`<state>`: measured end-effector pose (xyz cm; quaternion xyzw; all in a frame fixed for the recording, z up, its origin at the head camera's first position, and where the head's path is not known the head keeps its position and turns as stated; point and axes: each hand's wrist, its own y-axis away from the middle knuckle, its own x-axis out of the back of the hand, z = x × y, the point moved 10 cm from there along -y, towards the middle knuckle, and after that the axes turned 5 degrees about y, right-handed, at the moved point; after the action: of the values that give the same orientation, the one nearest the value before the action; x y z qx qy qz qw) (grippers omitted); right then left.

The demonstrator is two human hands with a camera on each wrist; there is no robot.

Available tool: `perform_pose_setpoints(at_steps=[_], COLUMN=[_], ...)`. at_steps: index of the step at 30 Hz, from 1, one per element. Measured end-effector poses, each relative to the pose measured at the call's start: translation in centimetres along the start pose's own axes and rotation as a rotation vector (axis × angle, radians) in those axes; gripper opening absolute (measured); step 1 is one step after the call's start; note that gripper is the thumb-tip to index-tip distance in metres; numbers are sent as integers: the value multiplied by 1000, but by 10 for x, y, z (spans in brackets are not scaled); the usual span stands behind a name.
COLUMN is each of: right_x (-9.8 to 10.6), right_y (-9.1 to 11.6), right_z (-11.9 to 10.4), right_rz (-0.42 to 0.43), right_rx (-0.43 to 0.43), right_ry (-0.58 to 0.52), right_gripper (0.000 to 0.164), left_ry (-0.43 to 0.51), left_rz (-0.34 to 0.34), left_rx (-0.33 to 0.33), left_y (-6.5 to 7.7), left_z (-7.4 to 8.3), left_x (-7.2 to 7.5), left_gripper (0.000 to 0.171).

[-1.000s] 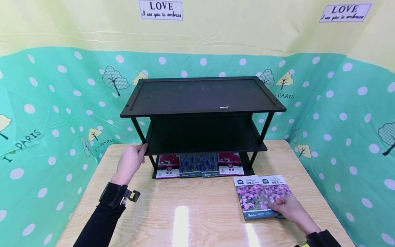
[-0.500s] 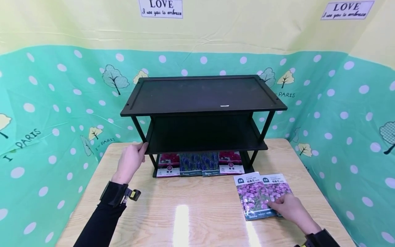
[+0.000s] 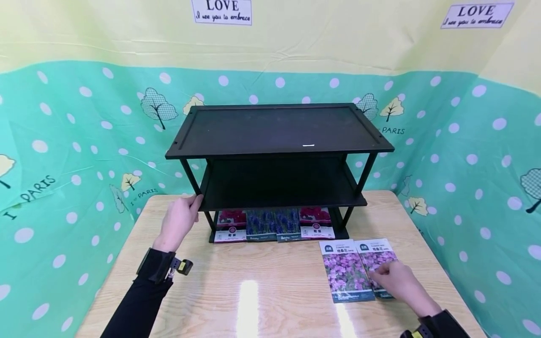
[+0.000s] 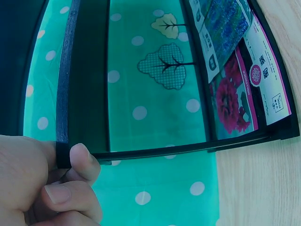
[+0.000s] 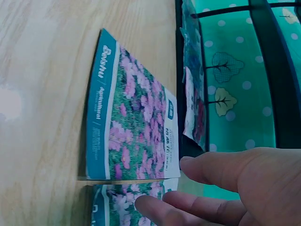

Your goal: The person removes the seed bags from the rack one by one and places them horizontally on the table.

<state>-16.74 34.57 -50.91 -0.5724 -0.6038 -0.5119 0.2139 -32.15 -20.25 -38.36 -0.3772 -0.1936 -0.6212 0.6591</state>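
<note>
A black three-tier shelf rack (image 3: 274,131) stands on the table. My left hand (image 3: 179,223) grips the front left corner of its middle shelf; in the left wrist view the fingers (image 4: 70,195) curl at that corner. Two flower seed packets lie side by side on the wood, right of the rack: the left packet (image 3: 346,274) and the right packet (image 3: 374,252), both with pink blooms. Over the right packet is my right hand (image 3: 399,284), thumb and fingers apart in the right wrist view, fingertips (image 5: 143,203) overlapping that packet. The hand covers part of it.
On the rack's bottom shelf lies a row of several seed packets, with a red-flower packet (image 3: 316,225) at the right end and blue-flower packet (image 3: 260,226) nearer the middle. A patterned cloth (image 3: 84,155) surrounds the wooden table (image 3: 211,291) at back and sides.
The right hand has let go of the left packet, which now lies straighter and apart from the right one. The left hand has stayed at the rack corner.
</note>
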Motion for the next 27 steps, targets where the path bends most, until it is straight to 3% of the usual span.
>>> perform_pose_setpoints(at_steps=[6,13,17,27], right_x=[7,7,8,17], right_y=[-3,-11,-15,-23], right_z=[-8,-27,-43,-74], right_rz=[35,0,-9,124], right_rx=[55,161,239,411], right_ry=[-12,46,78,183], right_gripper=[33,47,47,48], left_ry=[0,3,3,6], left_rz=[-3,-15,-11,-7], left_rx=[7,26,32,19], left_y=[0,0,0,0], left_z=[0,-1,-1,-1], left_x=[0,0,0,1], left_gripper=[44,44,44,42])
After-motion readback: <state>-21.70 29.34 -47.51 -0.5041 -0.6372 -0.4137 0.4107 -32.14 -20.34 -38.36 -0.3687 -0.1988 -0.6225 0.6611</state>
